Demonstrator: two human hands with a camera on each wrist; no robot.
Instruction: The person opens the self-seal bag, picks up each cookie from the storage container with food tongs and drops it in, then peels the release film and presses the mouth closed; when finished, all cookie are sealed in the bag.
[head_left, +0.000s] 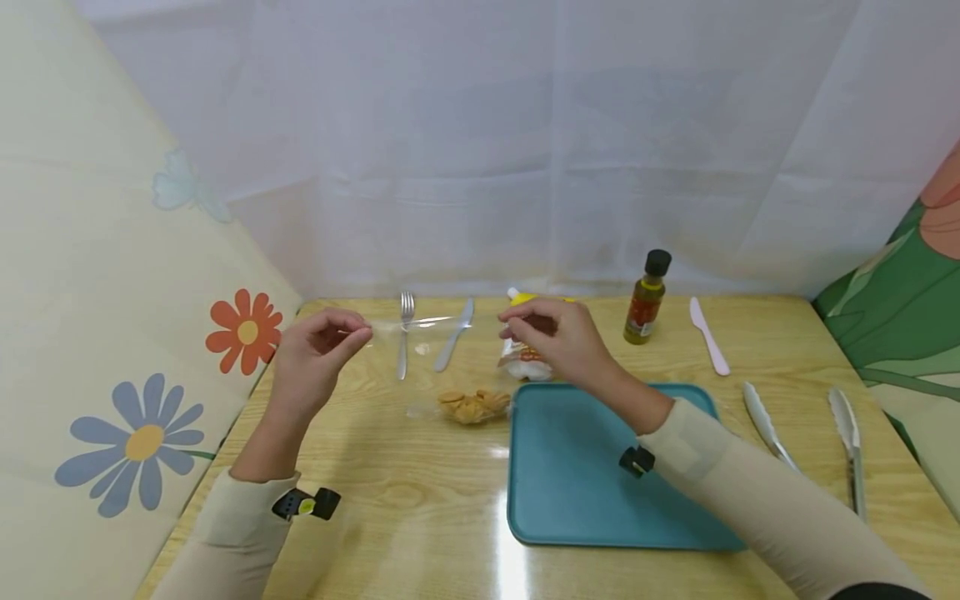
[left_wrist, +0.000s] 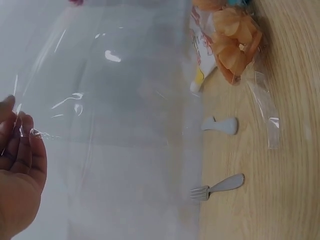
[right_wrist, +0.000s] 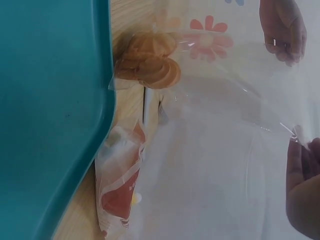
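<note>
My left hand (head_left: 317, 354) pinches one upper corner of a sheet of clear plastic film (head_left: 423, 343) between thumb and fingers. At the opposite corner my right hand (head_left: 558, 337) pinches it too, so the film hangs spread between both hands. In the right wrist view the film (right_wrist: 225, 112) shows faint glare lines and both hands at its edge. Below the film, a clump of tan, shell-shaped snack pieces (head_left: 474, 406) in clear wrapping lies on the table, close to the tray's left edge. Part of a white-and-red pouch (head_left: 528, 362) is hidden behind my right hand.
A teal tray (head_left: 551, 529) lies under my right forearm. Behind the film are a fork (head_left: 402, 346) and a grey-handled knife (head_left: 455, 337). A dark-capped bottle (head_left: 643, 308), a pink knife (head_left: 708, 337) and metal tongs (head_left: 851, 442) are on the right.
</note>
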